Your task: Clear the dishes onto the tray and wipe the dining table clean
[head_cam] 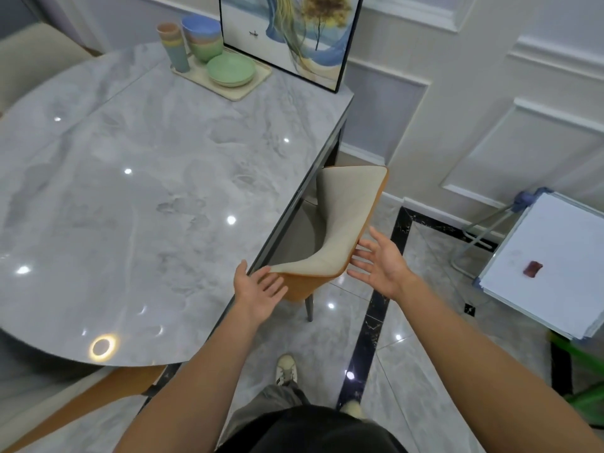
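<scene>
The grey marble dining table (137,191) fills the left of the view. At its far edge a beige tray (258,79) carries stacked cups (173,44), stacked bowls (201,35) and green plates (231,70). A beige and orange chair (343,223) is tucked under the table's right side. My left hand (258,291) reaches with straight fingers to the near corner of the chair's backrest, fingertips at its edge. My right hand (380,263) is spread open beside the backrest's right edge, fingertips close to it. Neither hand holds anything.
A framed painting (291,34) leans against the wall behind the tray. A whiteboard (549,263) with a small red eraser (532,269) stands on the floor at the right. Another chair (36,63) sits at the far left. My shoe (287,369) is on the tiled floor.
</scene>
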A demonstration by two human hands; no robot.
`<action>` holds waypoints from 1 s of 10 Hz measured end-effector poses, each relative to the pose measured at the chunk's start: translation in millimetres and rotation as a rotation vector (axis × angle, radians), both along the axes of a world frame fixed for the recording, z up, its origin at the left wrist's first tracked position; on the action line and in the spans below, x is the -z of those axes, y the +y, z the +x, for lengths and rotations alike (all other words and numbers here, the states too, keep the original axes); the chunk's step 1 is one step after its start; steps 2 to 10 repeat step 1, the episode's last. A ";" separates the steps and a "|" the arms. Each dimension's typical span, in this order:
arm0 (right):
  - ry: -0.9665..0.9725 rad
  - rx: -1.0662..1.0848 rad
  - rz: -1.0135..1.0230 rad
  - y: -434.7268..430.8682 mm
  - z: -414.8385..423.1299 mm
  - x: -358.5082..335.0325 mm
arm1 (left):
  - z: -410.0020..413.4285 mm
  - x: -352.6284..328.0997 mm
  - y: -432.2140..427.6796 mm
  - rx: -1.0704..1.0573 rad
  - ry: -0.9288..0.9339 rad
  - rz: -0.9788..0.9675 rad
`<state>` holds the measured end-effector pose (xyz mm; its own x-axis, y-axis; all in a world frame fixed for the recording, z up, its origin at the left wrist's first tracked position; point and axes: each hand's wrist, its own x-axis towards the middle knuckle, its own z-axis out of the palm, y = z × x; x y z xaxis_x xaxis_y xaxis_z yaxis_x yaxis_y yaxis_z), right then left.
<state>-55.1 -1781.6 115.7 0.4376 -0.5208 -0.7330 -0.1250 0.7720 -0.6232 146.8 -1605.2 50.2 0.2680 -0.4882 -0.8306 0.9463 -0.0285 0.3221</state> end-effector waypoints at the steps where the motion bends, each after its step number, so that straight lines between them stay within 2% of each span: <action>1: -0.010 0.042 -0.059 6.5 -11.5 -3.3 | 0.4 -7.4 18.6 0.000 -0.054 -0.023; 10: -0.010 0.042 -0.059 6.5 -11.5 -3.3 | 0.4 -7.4 18.6 0.000 -0.054 -0.023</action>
